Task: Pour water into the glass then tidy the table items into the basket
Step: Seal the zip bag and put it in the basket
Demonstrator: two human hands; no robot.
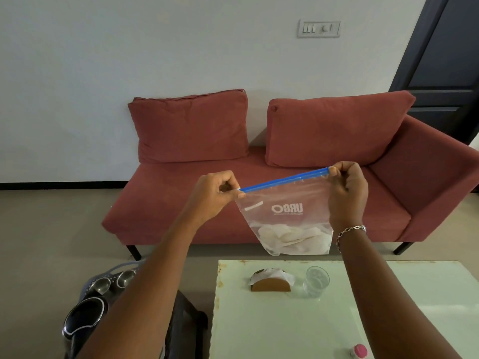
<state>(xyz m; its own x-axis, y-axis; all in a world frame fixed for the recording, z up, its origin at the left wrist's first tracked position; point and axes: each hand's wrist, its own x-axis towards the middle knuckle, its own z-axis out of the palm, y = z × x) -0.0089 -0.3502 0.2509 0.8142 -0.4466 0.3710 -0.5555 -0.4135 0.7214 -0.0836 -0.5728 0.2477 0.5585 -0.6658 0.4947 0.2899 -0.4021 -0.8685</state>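
While we hold the clear, floppy plastic zip bag (285, 216) up over the far edge of the table, its blue seal strip (285, 180) is stretched taut and slanted between our hands. Our left hand (220, 190) pinches the lower end of the strip between thumb and curled fingers. Our right hand (347, 190) grips the higher end in a closed fist, with a silver chain bracelet (350, 231) on that wrist. White lettering shows reversed through the film, and crumpled white tissue (293, 237) sags in the bottom of the bag.

Below it, the glossy white rectangular table (259, 320) carries a brown half-round napkin holder (272, 285) stuffed with soft white paper. Just to the right of the holder stands a clear ribbed drinking glass (316, 281); we cannot tell whether it holds water. A small pink ridged cap (359, 351) sits at the near edge.

On the floor to the left of the table, the grey perforated plastic basket (111, 271) holds two shiny round steel bowls (101, 283). A dark round vessel with a bright metal rim (85, 314) lies nearer to us. A rust-red fabric sofa (259, 177) with two plump cushions stands behind.
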